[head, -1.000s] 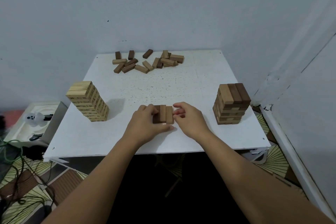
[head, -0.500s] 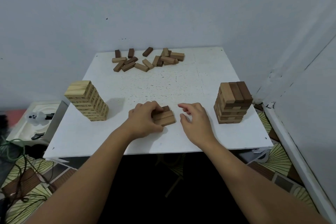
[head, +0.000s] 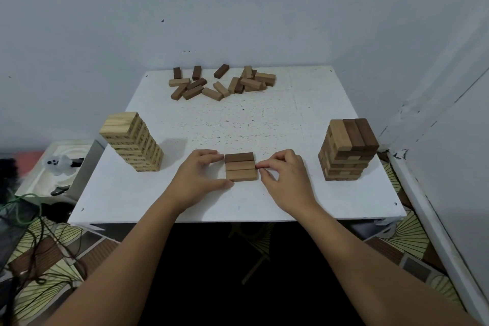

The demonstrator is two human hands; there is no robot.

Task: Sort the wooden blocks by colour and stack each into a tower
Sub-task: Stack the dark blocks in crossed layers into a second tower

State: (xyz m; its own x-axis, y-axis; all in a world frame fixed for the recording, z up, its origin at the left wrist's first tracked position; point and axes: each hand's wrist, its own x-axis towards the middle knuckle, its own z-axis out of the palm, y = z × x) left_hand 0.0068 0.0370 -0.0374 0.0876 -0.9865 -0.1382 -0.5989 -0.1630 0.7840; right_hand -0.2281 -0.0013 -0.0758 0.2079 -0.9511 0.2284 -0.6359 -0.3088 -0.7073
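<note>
Fingertips: left hand (head: 197, 177) is bracing the three-block row (head: 241, 167) with forefinger and thumb spread along its left end; right hand (head: 284, 176) is pinching curled fingers against its right end.
Purpose: both are squaring the row, probably as a tower layer.
Wrists: both are resting low on the white table (head: 264, 119).
Surroundings: pale tower (head: 131, 141) is standing left, mixed brown tower (head: 348, 149) right, loose blocks (head: 222, 83) far behind.

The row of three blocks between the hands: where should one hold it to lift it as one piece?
Probably squeeze the row of three blocks across its near and far long faces, from above. The blocks lie side by side, so that pressure closes the seams; pressing the short ends does not.
</note>
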